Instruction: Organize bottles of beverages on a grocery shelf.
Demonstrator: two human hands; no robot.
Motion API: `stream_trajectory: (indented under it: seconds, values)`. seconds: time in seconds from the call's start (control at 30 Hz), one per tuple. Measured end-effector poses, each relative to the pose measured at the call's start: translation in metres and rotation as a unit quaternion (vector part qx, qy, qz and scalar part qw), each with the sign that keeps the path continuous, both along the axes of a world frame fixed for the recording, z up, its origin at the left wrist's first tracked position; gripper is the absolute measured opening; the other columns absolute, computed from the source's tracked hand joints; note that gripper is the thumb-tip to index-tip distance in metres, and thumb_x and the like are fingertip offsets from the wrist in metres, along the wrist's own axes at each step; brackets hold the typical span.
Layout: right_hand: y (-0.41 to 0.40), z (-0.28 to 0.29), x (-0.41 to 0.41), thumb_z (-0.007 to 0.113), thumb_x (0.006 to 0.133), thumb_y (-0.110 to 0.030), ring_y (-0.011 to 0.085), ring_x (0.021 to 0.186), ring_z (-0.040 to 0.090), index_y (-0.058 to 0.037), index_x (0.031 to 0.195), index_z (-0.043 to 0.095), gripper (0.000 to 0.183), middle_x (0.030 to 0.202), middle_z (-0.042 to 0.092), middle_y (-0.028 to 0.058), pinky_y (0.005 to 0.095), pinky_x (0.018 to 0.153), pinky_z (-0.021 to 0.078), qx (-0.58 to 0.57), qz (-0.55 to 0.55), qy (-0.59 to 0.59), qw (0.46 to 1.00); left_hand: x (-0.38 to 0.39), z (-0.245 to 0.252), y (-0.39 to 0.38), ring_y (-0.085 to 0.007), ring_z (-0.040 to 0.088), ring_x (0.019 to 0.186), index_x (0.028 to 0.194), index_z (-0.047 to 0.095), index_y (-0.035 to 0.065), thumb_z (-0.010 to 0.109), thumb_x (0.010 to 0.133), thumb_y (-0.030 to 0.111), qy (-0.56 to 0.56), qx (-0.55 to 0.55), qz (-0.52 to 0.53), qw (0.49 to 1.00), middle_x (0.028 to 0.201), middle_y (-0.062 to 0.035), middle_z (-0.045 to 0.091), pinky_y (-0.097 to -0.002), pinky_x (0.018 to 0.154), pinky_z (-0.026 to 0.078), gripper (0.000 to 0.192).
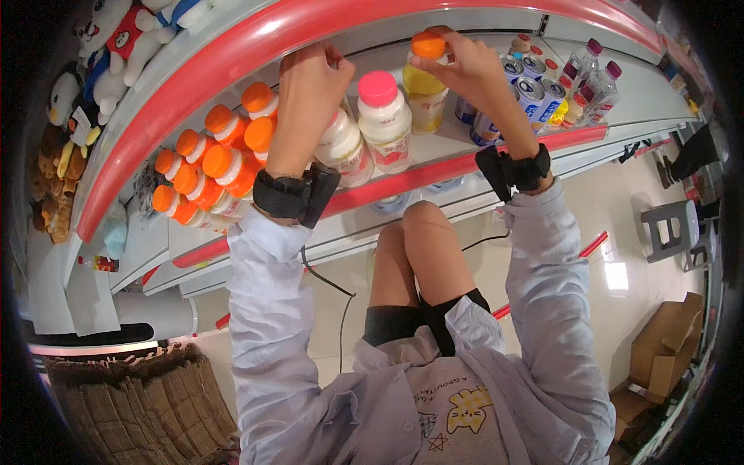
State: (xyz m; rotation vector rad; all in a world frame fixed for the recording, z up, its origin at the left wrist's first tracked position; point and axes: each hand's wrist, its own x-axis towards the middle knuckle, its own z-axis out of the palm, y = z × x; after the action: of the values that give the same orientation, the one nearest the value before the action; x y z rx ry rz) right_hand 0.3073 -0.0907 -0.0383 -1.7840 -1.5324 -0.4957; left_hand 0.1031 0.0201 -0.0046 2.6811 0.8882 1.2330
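Note:
My right hand point(469, 63) grips the neck of an orange-capped plastic bottle point(426, 102) with yellow contents, standing on the shelf. The thumb lies across its front, and the fingers pass behind the cap. My left hand point(317, 81) reaches in above the white bottles, its fingers curled. The fingertips are partly hidden, so whether they hold anything is unclear. Between my hands stands a white bottle with a pink cap point(385, 125). A similar white bottle point(346, 148) is beside it, its cap partly covered by my left hand. Several orange-capped bottles point(224, 160) stand in rows left of my left wrist.
Blue and white cans point(530, 96) and purple-capped clear bottles point(598, 93) stand to the right. A red-edged upper shelf point(192, 93) curves overhead, with plush toys point(110, 52) on it. Cardboard boxes point(665, 343), a grey stool point(670, 229) and a dark cable point(325, 280) are lower down.

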Motion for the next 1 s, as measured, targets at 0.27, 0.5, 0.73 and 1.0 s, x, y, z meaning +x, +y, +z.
stream_trajectory:
  seconds: [0.27,0.5,0.73,1.0]
  values:
    - [-0.037,0.01,-0.006,0.074,0.076,-0.031,0.0267,0.07,0.065,-0.0082,0.114,0.059,0.047,0.087,0.067,0.0124,0.0309,0.064,0.0523,-0.015,0.15,0.02,0.988,0.002,-0.005,0.008,-0.0303,0.064,0.075,0.086,0.065,0.002,0.063,0.075,0.021,-0.007,-0.004,-0.007,1.0,0.081,-0.016,0.065,-0.0364,0.072,0.05,0.022]
    - [-0.044,0.013,-0.008,0.074,0.075,-0.034,0.0253,0.067,0.065,-0.0087,0.112,0.06,0.047,0.082,0.067,0.0125,0.031,0.062,0.0527,-0.008,0.178,0.024,0.984,0.002,-0.002,0.003,-0.0301,0.064,0.079,0.087,0.064,0.0019,0.062,0.077,0.02,-0.007,-0.008,-0.011,1.0,0.083,-0.0156,0.065,-0.0369,0.074,0.05,0.021]
    - [-0.046,0.003,-0.027,0.073,0.073,-0.046,0.0298,0.061,0.063,-0.0094,0.092,0.06,0.043,0.064,0.063,0.0107,0.0374,0.053,0.0489,0.083,0.067,-0.016,0.994,0.0,0.0,0.003,-0.0311,0.064,0.079,0.088,0.063,0.002,0.061,0.08,0.017,0.011,-0.024,-0.011,1.0,0.084,-0.0163,0.065,-0.038,0.073,0.05,0.017]
    - [-0.042,-0.006,-0.029,0.071,0.074,-0.048,0.0305,0.061,0.063,-0.0076,0.096,0.059,0.047,0.07,0.063,0.012,0.0383,0.056,0.0504,0.104,0.038,-0.024,0.994,0.004,-0.002,0.003,-0.0364,0.061,0.084,0.087,0.06,0.0019,0.059,0.082,0.016,-0.005,-0.011,-0.028,1.0,0.085,-0.0169,0.064,-0.0438,0.077,0.047,0.015]
